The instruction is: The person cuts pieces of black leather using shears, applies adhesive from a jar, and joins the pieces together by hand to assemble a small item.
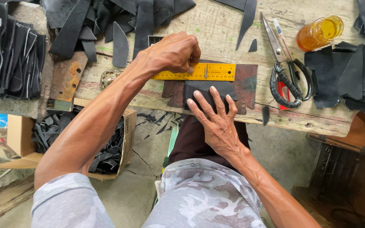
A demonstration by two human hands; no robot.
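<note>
Your left hand is clenched over the left end of the yellow ruler, pinning it to the wooden bench. Your right hand lies flat, fingers spread, grasping nothing, pressing the black leather piece just below the ruler. Scissors lie right, near an amber jar. A brown cardboard box of black scraps sits lower left.
</note>
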